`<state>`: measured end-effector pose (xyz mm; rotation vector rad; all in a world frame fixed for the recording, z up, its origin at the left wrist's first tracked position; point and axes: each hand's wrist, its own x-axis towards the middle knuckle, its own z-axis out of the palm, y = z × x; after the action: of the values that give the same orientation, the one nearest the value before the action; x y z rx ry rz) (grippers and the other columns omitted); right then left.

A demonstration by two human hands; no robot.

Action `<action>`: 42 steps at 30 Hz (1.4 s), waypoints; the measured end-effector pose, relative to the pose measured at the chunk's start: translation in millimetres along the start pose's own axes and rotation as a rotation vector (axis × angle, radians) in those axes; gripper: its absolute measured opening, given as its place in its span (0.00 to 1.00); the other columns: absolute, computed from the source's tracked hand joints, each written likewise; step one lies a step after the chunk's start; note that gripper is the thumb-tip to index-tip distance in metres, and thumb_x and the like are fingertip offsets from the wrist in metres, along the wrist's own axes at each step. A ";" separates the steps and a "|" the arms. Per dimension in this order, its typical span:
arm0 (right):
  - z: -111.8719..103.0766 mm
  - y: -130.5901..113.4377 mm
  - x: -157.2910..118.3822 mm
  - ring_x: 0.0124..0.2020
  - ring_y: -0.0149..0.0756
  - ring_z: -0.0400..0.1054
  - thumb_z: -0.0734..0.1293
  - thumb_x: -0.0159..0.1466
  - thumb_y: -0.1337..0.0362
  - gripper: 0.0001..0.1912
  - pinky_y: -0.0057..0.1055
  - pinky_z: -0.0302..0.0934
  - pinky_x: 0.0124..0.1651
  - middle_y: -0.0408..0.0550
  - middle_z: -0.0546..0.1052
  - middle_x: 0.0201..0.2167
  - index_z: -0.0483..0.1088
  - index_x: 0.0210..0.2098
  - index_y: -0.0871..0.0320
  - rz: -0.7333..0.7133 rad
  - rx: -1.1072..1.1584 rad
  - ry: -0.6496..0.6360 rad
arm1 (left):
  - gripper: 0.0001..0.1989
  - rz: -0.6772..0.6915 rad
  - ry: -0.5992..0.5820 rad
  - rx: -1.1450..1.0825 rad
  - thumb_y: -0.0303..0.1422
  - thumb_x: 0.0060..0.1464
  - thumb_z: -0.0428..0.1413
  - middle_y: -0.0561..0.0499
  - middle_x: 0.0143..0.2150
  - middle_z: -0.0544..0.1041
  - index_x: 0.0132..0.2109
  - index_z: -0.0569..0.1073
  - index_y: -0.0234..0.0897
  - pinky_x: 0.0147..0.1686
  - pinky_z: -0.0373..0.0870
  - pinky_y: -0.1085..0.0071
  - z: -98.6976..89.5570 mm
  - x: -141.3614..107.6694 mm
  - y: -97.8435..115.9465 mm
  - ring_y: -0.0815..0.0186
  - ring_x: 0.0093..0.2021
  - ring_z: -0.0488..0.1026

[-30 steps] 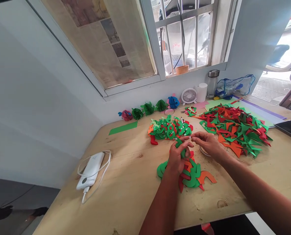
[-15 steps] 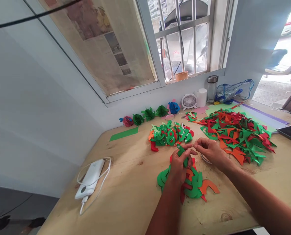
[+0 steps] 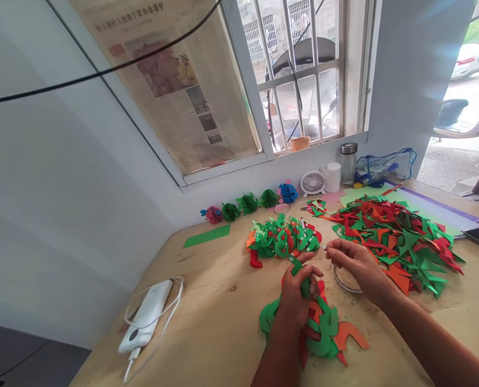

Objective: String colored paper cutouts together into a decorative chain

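Observation:
My left hand (image 3: 299,285) is closed around a green paper cut-out (image 3: 296,264), whose tip pokes up past the thumb and bears a small white patch. To its right, my right hand (image 3: 354,263) pinches a tiny white bit (image 3: 325,248) between thumb and forefinger. A white ring (image 3: 346,287) lies on the table partly behind that hand. Below my left hand spreads a loose pile of curved green, red and orange paper cut-outs (image 3: 324,330), part of it hidden by the hand and forearm. An orange arch-shaped cut-out (image 3: 350,336) sits at the pile's right edge.
Another heap of green cut-outs with white patches (image 3: 283,236) lies beyond my hands. Paper scraps (image 3: 396,236) cover the right. Along the wall stand folded paper figures (image 3: 247,203), a small fan (image 3: 312,183) and a glass bottle (image 3: 348,164). A cabled power bank (image 3: 146,314) lies left.
My right hand has drawn away from the left hand to the right, with the white bit at its fingertips. The left hand keeps its hold, and the view has tilted up slightly.

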<state>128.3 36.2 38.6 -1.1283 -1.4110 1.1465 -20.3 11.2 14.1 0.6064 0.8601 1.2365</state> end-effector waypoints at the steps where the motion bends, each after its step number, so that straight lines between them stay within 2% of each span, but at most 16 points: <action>1: 0.0 -0.6 -0.4 0.24 0.30 0.60 0.65 0.54 0.49 0.18 0.27 0.57 0.27 0.44 0.68 0.23 0.70 0.29 0.58 0.001 0.002 0.001 | 0.23 0.003 0.000 0.000 0.36 0.41 0.61 0.53 0.25 0.73 0.47 0.70 0.34 0.17 0.53 0.77 0.4 -0.4 -0.1 0.77 0.15 0.57; 11: 6.5 1.8 -4.1 0.30 0.35 0.66 0.65 0.56 0.50 0.16 0.29 0.61 0.32 0.45 0.73 0.26 0.70 0.32 0.57 -0.065 -0.006 -0.072 | 0.19 0.023 0.010 0.023 0.34 0.40 0.62 0.53 0.24 0.72 0.41 0.72 0.32 0.17 0.54 0.76 1.3 -1.2 -0.6 0.77 0.15 0.56; 20: 6.3 4.8 -4.9 0.30 0.36 0.68 0.66 0.56 0.51 0.16 0.30 0.63 0.32 0.47 0.74 0.27 0.72 0.35 0.57 -0.105 -0.010 -0.052 | 0.20 0.043 -0.031 -0.022 0.34 0.43 0.60 0.54 0.25 0.72 0.46 0.70 0.34 0.19 0.55 0.76 1.2 -1.9 -1.5 0.77 0.16 0.57; 25: 9.0 12.1 -6.1 0.33 0.37 0.69 0.66 0.57 0.51 0.16 0.31 0.63 0.34 0.48 0.75 0.31 0.72 0.36 0.57 -0.066 0.040 -0.059 | 0.21 0.052 -0.044 -0.025 0.32 0.44 0.59 0.53 0.25 0.72 0.47 0.69 0.33 0.19 0.55 0.76 0.2 -1.3 -3.7 0.77 0.17 0.57; 34: 10.0 5.6 -7.2 0.28 0.33 0.66 0.69 0.52 0.50 0.17 0.29 0.61 0.31 0.45 0.73 0.26 0.71 0.32 0.58 -0.033 0.087 -0.026 | 0.22 0.059 -0.030 -0.011 0.35 0.42 0.61 0.53 0.26 0.72 0.46 0.70 0.34 0.18 0.56 0.77 0.2 0.3 -2.6 0.77 0.17 0.58; 37: 9.6 3.5 -7.0 0.28 0.33 0.66 0.70 0.50 0.50 0.18 0.29 0.61 0.32 0.45 0.73 0.26 0.70 0.31 0.58 -0.017 0.122 0.005 | 0.21 0.048 -0.026 0.007 0.35 0.42 0.61 0.53 0.26 0.73 0.45 0.71 0.34 0.18 0.55 0.78 0.0 0.8 -1.7 0.78 0.17 0.59; 42: 9.3 3.0 -7.1 0.30 0.33 0.67 0.70 0.50 0.51 0.17 0.30 0.61 0.33 0.45 0.73 0.26 0.70 0.31 0.58 -0.016 0.168 -0.015 | 0.20 0.064 -0.015 0.032 0.36 0.43 0.61 0.54 0.26 0.73 0.45 0.71 0.35 0.18 0.54 0.78 0.6 0.4 0.6 0.78 0.17 0.58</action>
<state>120.1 28.6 33.8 -0.9905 -1.3063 1.2396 -20.1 11.8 14.9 0.6728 0.8544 1.2767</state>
